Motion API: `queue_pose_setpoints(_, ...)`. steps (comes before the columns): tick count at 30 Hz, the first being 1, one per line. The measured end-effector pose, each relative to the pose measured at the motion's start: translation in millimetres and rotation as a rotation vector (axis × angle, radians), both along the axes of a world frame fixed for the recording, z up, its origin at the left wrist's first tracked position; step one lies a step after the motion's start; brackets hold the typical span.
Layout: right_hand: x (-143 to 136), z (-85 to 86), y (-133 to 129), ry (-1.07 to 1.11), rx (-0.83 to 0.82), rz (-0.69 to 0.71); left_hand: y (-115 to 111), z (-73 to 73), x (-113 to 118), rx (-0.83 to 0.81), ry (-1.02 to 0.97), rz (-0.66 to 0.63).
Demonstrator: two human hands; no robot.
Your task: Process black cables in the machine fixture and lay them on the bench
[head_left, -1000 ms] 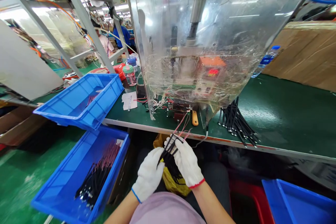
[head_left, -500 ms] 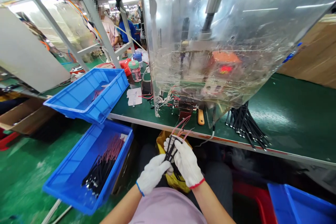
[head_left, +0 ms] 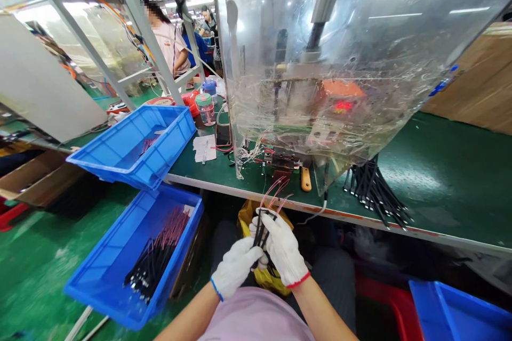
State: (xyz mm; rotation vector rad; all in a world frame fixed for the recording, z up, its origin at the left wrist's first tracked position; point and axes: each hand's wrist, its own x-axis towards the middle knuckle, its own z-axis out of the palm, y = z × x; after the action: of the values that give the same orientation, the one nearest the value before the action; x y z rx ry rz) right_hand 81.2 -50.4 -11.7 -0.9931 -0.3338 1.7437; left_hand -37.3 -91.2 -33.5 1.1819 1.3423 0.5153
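My left hand [head_left: 236, 266], in a white glove with a blue cuff, is closed round the lower part of some black cables [head_left: 260, 230]. Higher up on the same cables, my right hand [head_left: 284, 248], gloved in white with a red cuff, grips them with thumb and fingers. Thin red wires [head_left: 272, 192] stick out from the cables' upper ends toward the table edge. Both hands are over my lap, in front of a yellow bag [head_left: 272, 281]. A pile of black cables [head_left: 372, 189] lies on the green table [head_left: 432, 170] to the right.
A clear plastic guard [head_left: 288, 85] hangs before a machine. On the left, one blue bin [head_left: 168, 152] sits above another [head_left: 100, 277] holding black cables with red wires. A wooden handle [head_left: 306, 179] lies near the table edge. People [head_left: 170, 42] are in the background.
My left hand has shifted slightly right and down along the cables. The held cables are closer together. In the background, a person in pink has come further into view.
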Motion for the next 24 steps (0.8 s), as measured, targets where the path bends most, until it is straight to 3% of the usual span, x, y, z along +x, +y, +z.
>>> queue_pose_setpoints(2,3,2.4,0,-0.108,0.014,0.02,2,14.4,-5,0.131,0.166,-0.139)
queue_pose_setpoints(4,10,6.1,2,-0.275,0.079,0.061,8,37.9,-12,0.313,0.331,-0.27)
queue_pose_setpoints(8,32,15.7,7,-0.566,0.216,0.197,29,92.7,-21,0.737,0.487,-0.211)
queue_pose_setpoints(11,44,23.6,9,-0.714,0.27,0.277,51,115.1,-19,0.916,0.538,-0.392)
queue_pose_setpoints(13,48,28.4,9,-0.802,0.29,0.319,63,116.6,-17,0.909,0.563,-0.482)
queue_pose_setpoints(16,49,31.2,6,-0.883,0.281,0.375,68,106.7,-17,0.875,0.565,-0.493)
queue_pose_setpoints(18,46,27.6,4,-0.834,0.255,0.37,61,96.7,-19,0.924,0.557,-0.382)
queue_pose_setpoints(21,38,13.4,2,-0.58,0.19,0.305,34,77.1,-20,0.99,0.48,-0.121)
queue_pose_setpoints(24,24,-6.5,1,-0.335,0.145,0.221,3,49.0,-13,0.748,0.377,0.125)
